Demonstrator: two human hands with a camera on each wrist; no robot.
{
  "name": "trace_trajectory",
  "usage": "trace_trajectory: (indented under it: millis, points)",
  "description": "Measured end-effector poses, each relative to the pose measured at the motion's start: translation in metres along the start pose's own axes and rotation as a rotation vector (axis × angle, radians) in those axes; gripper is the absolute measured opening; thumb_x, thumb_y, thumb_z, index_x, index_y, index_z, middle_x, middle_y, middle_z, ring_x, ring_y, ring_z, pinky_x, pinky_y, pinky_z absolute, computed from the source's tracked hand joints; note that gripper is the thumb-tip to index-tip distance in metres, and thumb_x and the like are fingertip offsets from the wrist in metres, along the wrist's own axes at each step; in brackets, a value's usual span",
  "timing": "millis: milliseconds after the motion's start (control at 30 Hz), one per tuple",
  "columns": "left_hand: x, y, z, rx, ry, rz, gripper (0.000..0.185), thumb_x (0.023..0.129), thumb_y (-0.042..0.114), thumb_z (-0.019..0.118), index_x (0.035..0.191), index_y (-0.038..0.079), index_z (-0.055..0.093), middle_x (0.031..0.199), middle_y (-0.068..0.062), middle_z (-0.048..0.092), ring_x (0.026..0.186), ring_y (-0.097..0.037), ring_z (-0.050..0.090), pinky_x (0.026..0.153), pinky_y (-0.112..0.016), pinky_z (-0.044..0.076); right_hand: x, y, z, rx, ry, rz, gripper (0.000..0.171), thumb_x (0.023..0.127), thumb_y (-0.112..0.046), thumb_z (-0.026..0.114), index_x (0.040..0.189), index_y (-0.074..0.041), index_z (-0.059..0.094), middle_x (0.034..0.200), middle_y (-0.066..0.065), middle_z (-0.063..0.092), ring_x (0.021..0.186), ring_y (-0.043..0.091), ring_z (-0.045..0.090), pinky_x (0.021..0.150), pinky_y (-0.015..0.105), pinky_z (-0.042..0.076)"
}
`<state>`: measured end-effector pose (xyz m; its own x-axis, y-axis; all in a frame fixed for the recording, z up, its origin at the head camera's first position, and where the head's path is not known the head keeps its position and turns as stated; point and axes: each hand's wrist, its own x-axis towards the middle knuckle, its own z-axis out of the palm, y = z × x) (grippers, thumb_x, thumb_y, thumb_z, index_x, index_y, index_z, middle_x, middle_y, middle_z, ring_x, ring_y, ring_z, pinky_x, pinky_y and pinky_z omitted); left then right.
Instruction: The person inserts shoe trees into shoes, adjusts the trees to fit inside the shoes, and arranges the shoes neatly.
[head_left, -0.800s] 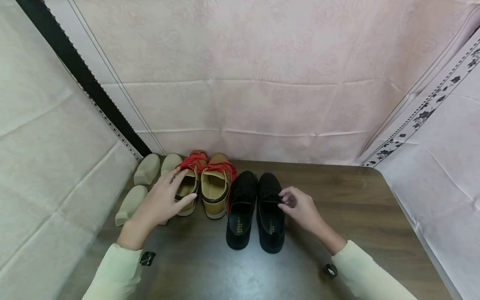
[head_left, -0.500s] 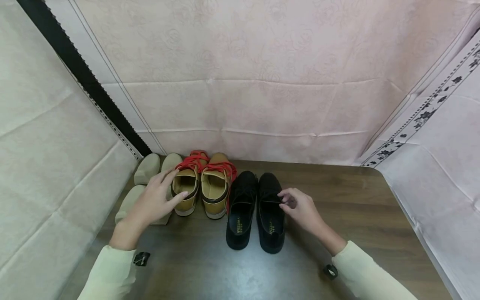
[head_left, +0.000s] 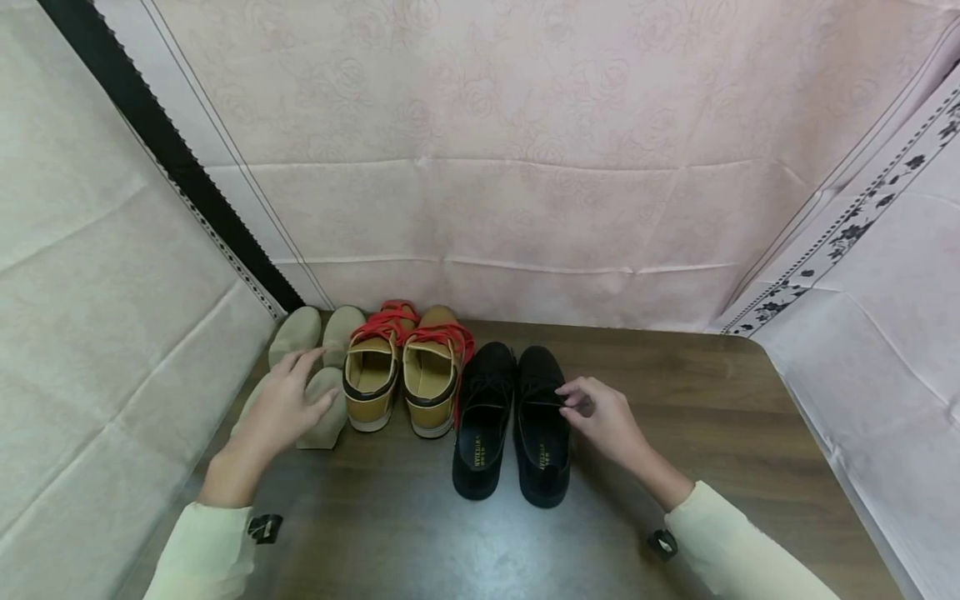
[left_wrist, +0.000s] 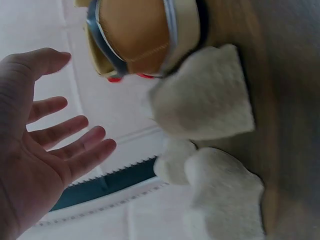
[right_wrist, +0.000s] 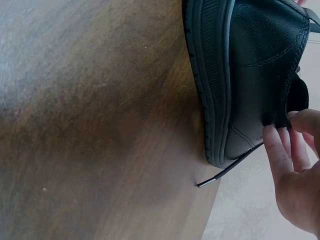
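My left hand [head_left: 279,408] hovers over several cream, rounded pieces [head_left: 321,408] with one flat end, thumb and fingers spread and holding nothing. Their surface looks soft and slightly fuzzy in the left wrist view, where the left hand [left_wrist: 55,130] is apart from the nearest cream piece [left_wrist: 205,95]. At the right black lace-up shoe [head_left: 542,433], the fingertips of my right hand [head_left: 600,412] touch the outer side near the opening. Close up, the right hand [right_wrist: 300,160] has its thumb by the black shoe's collar [right_wrist: 297,95] and its loosely bent fingers against the side.
Two tan shoes with red laces [head_left: 429,375] stand between the cream pieces and the left black shoe [head_left: 482,425]. A loose lace end [right_wrist: 210,181] hangs from the right black shoe. Cloth-covered walls [head_left: 487,208] border the wooden surface [head_left: 675,375] behind and on both sides.
My left hand has moved left, from over the left tan shoe to above the cream pieces. The right hand has stayed at the right black shoe; the shoes have not moved.
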<state>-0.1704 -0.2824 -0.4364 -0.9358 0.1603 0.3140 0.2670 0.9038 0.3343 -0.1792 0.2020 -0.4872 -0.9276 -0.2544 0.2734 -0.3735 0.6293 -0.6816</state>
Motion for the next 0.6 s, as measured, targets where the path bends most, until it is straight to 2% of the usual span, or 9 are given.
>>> trace_trajectory:
  millis: [167,400,600]
  points:
    - [-0.004,-0.012,0.002,0.0,-0.064,-0.078,0.062,0.093,0.025,0.075,0.141,-0.006,0.052,0.133,-0.034,0.054,0.122,-0.054,0.053,0.099,-0.067,0.044,-0.001,0.001,0.001,0.009,0.003,-0.001,0.027,0.088,-0.002,0.08,0.111,-0.016,0.073,0.096,-0.001,0.068,0.09,0.014,0.067,0.08,0.032,0.062]
    - [-0.008,-0.021,0.008,0.067,-0.103,-0.111,0.063,0.087,0.031,0.079,0.132,-0.009,0.059,0.127,-0.035,0.058,0.12,-0.053,0.053,0.1,-0.065,0.044,0.0,0.003,0.001,0.013,0.004,0.002,0.026,0.089,-0.004,0.08,0.111,-0.016,0.072,0.097,-0.001,0.068,0.089,0.014,0.067,0.08,0.032,0.062]
    - [-0.011,-0.024,0.012,0.043,-0.209,-0.176,0.067,0.086,0.035,0.081,0.133,-0.007,0.058,0.13,-0.034,0.054,0.118,-0.05,0.053,0.097,-0.063,0.046,0.0,0.001,0.001,0.024,-0.006,0.021,0.026,0.09,-0.004,0.079,0.111,-0.016,0.072,0.096,-0.001,0.067,0.09,0.014,0.066,0.08,0.032,0.061]
